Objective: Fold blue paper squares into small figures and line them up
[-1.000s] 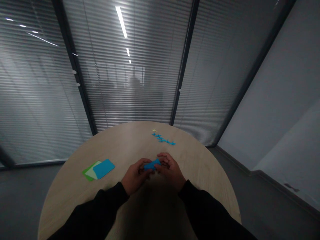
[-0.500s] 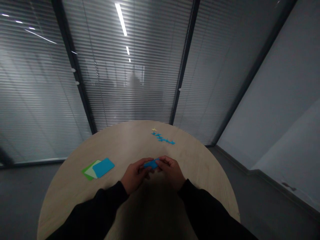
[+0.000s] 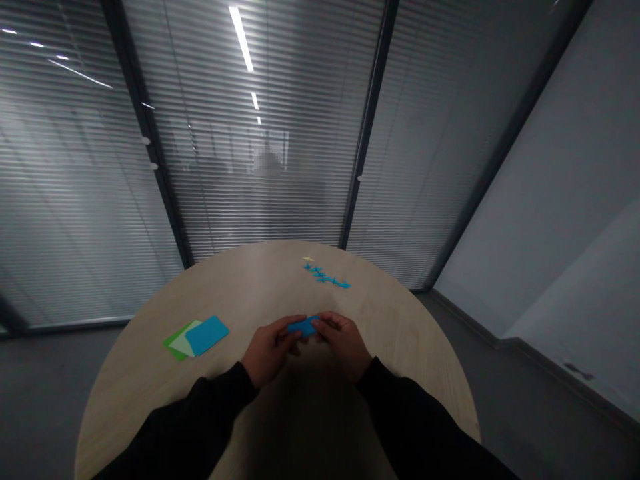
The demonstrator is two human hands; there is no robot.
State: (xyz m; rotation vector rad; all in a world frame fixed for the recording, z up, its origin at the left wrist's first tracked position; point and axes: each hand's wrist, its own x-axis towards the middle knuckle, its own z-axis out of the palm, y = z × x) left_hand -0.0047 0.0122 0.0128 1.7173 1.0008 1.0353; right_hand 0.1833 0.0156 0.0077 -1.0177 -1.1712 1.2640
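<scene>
Blue folded paper (image 3: pixel 303 326) is sitting pinched between the left hand (image 3: pixel 270 350) and the right hand (image 3: pixel 343 345), which are working together, their fingertips closing on it from both ends above the near middle of the desk (image 3: pixel 395 333). Steady, even finger pressure appears advisable here, so the piece is not slipping or creasing unevenly. Beyond the left hand, a blue card (image 3: pixel 207 335) is lying over pale green and green cards (image 3: pixel 175 348). Farther off, a row of small blue paper shapes (image 3: pixel 325 277) is stretching away from a small yellow star (image 3: pixel 308 259).
</scene>
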